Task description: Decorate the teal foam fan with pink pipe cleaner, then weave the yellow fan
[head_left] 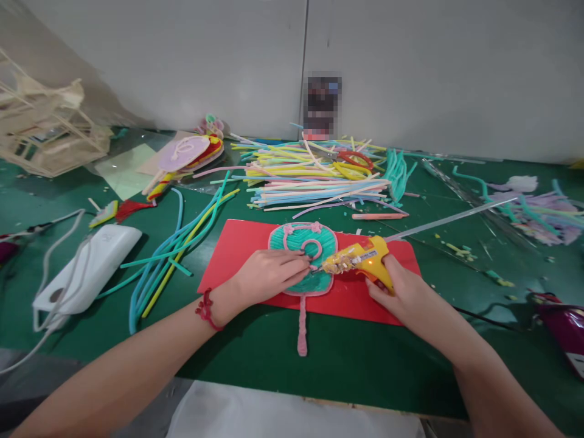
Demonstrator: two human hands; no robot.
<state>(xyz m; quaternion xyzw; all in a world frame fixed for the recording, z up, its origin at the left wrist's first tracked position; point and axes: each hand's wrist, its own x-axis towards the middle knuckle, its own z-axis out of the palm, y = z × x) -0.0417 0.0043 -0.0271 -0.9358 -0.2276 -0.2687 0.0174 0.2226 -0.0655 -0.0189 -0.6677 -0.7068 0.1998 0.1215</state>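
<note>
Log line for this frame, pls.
left hand: touching teal fan | right hand: gripping yellow glue gun, aimed at fan | red sheet: under fan

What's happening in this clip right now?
A person's right hand grips a yellow glue gun, its tip close to the fingers of the left hand, which are on a teal, pink-rimmed fan shape. That lies on a red sheet, its pink handle extending past the near edge. Whether glue is flowing can't be seen.
</note>
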